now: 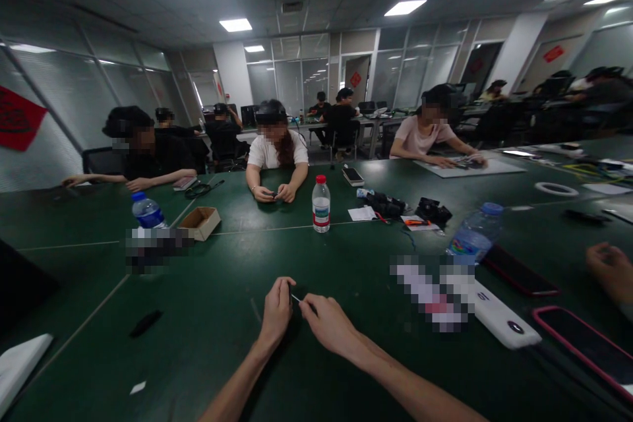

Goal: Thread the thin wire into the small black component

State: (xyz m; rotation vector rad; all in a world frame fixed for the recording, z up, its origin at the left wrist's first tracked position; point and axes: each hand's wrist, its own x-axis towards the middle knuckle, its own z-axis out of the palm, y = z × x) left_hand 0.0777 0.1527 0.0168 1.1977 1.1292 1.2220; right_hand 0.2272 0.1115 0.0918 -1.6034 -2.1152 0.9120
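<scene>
1. The left hand (pixel 277 308) was curled, with its fingers pinching a small dark thing (pixel 300 293).
2. The right hand (pixel 330 326) pinched the same thing from the other side.
3. The thing sat between both grips, just above the green table (pixel 208 343).
4. A water bottle (pixel 321 204) stood far past the hands.

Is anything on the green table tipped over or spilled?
Yes. The blue-capped bottle on the right looks tipped, leaning far over beside a dark phone, while the red-capped bottle stands upright. No spill shows. The left hand and right hand pinch a small dark part.
</scene>
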